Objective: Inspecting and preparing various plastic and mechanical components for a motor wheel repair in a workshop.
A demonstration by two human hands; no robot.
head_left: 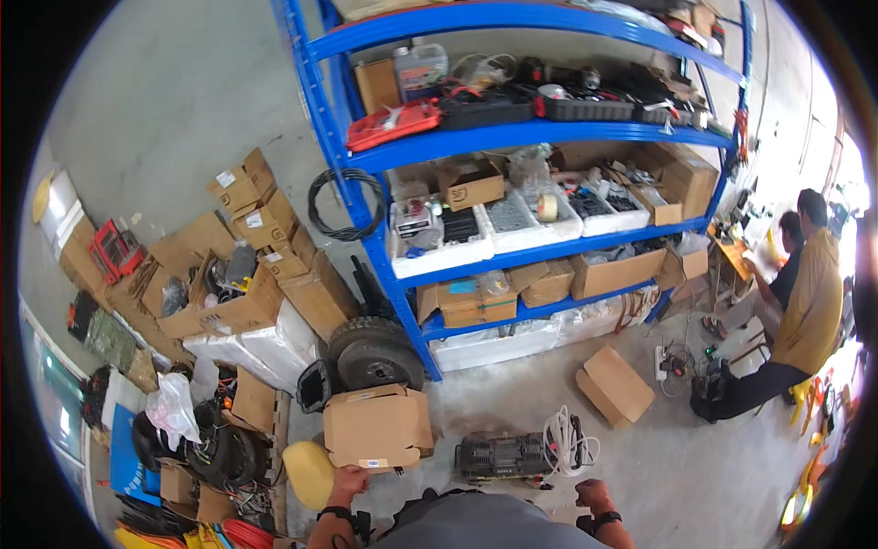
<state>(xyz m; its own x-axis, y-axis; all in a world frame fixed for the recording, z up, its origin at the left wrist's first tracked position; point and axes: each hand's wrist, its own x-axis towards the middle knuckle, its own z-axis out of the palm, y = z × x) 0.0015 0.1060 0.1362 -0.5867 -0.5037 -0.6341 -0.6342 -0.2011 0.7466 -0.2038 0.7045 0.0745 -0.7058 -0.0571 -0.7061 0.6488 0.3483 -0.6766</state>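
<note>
My left hand (349, 481) is closed at the lower left edge of an unfolded brown cardboard box (378, 428); its fingers are partly hidden. That box has a small white label near the hand. Just left of the hand is a rounded yellow object (308, 475), its kind unclear. My right hand (594, 495) hangs with curled fingers and nothing visible in it. Between my hands, a dark boxy machine (501, 455) sits on the floor. A coiled white hose or cable (569, 441) lies at its right end, near my right hand.
A blue shelving rack (540, 242) stands ahead, loaded with bins and cartons. A wheel (375, 355) leans by its left post. Another carton (615, 386) lies on the floor. Piled boxes and parts (229, 293) fill the left; two people (805, 293) are at the right.
</note>
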